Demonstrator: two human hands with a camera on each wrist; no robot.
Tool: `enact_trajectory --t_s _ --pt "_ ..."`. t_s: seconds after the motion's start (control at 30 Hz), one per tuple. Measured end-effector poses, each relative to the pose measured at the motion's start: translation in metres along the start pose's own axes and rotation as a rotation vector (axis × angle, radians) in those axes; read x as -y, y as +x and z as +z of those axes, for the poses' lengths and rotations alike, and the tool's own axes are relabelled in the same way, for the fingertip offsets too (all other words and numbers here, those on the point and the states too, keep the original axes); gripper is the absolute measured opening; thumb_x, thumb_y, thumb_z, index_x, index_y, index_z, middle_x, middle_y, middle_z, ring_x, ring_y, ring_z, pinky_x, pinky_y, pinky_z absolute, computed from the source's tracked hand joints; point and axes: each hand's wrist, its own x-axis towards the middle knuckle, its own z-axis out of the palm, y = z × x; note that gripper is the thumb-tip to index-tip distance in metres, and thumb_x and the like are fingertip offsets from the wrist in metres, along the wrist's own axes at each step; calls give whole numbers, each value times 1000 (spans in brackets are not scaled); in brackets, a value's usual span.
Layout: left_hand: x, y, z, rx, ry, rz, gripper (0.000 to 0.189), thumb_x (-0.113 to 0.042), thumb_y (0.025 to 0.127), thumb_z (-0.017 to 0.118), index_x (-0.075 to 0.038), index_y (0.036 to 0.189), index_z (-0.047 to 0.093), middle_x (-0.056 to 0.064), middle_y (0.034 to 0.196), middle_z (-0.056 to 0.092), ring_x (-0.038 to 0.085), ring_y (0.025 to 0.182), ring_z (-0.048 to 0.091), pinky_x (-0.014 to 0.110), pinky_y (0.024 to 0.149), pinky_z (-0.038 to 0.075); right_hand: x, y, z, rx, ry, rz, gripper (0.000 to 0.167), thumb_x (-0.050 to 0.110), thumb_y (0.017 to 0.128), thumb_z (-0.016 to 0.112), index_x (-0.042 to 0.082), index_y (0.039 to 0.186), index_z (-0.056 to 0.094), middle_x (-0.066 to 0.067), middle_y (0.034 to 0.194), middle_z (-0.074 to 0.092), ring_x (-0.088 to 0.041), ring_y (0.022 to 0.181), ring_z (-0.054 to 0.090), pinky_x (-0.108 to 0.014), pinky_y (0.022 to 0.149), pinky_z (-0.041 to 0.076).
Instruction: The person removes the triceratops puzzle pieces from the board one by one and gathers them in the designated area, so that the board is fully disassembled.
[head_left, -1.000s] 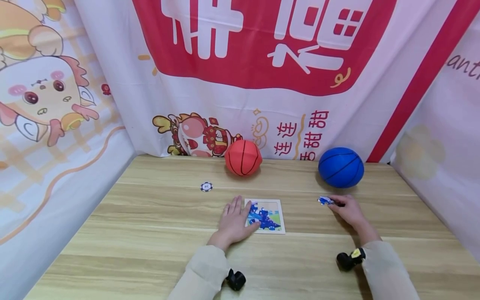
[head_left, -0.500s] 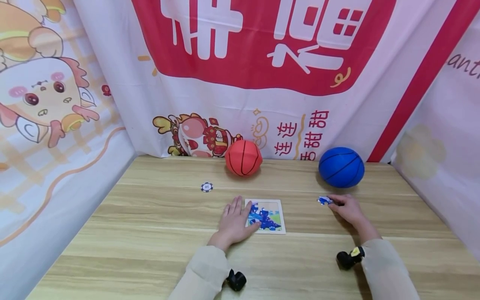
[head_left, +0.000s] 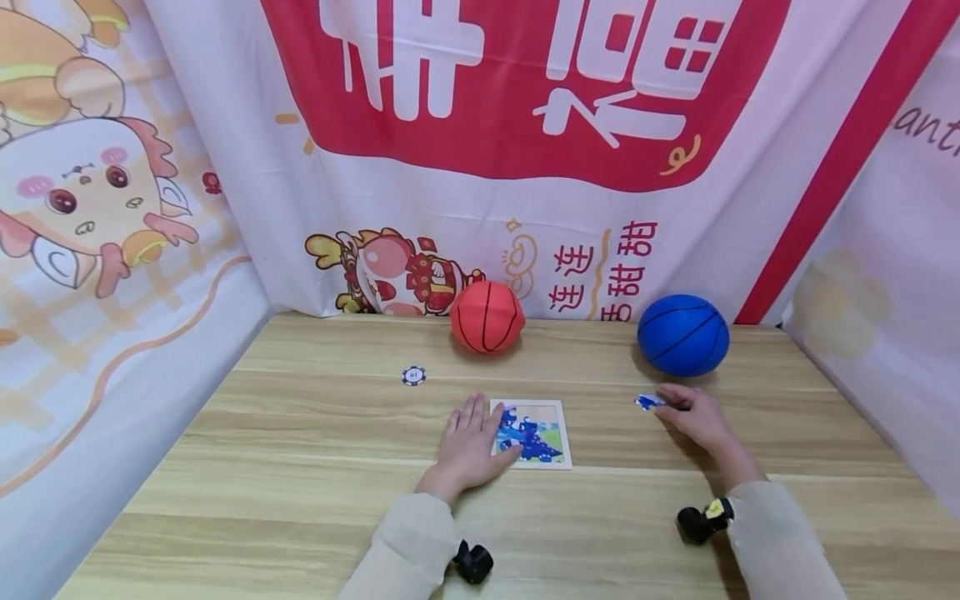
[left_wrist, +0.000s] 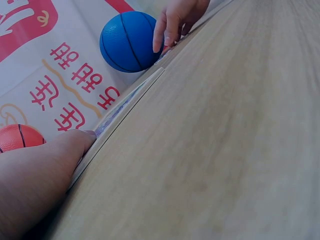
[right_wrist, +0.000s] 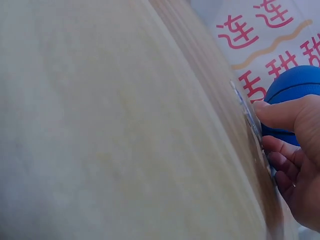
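Note:
A small square jigsaw puzzle (head_left: 551, 435) in a white frame lies on the table in the head view, its blue picture partly filled in. My left hand (head_left: 467, 446) rests flat across its left edge, fingers straight, covering part of it. To the right, a blue-and-white jigsaw piece (head_left: 647, 402) lies at the fingertips of my right hand (head_left: 697, 418). In the right wrist view, the thumb and curled fingers of the right hand (right_wrist: 300, 145) close around the edge of the pieces (right_wrist: 245, 102) low on the table. The fingers hide part of them.
A blue ball (head_left: 682, 335) sits just behind the right hand, and a red ball (head_left: 487, 317) stands behind the puzzle. A round chip (head_left: 413, 376) lies left of the frame on the wooden table (head_left: 262, 467). A printed curtain (head_left: 480, 208) hangs along the back.
The right index finger has lifted a little, and the hand stays over the same spot by the jigsaw piece. My left hand keeps its place on the puzzle frame.

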Motion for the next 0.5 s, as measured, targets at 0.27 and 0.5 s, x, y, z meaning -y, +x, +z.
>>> enact_trajectory --t_s 0.27,0.5 --pt "-1 1 2 1 -9 -3 77 -64 80 31 -14 138 21 14 142 6 27 128 -1 44 100 2 13 -4 -7 -27 59 22 38 10 80 61 -8 112 51 -22 90 55 -31 82 50 -39 69 41" --pt "0 1 1 3 -17 3 78 -64 80 30 -14 139 18 15 142 6 27 128 0 44 100 3 39 -8 -3 -39 142 52 38 17 84 57 -4 115 51 -21 98 55 -30 87 50 -38 72 42"
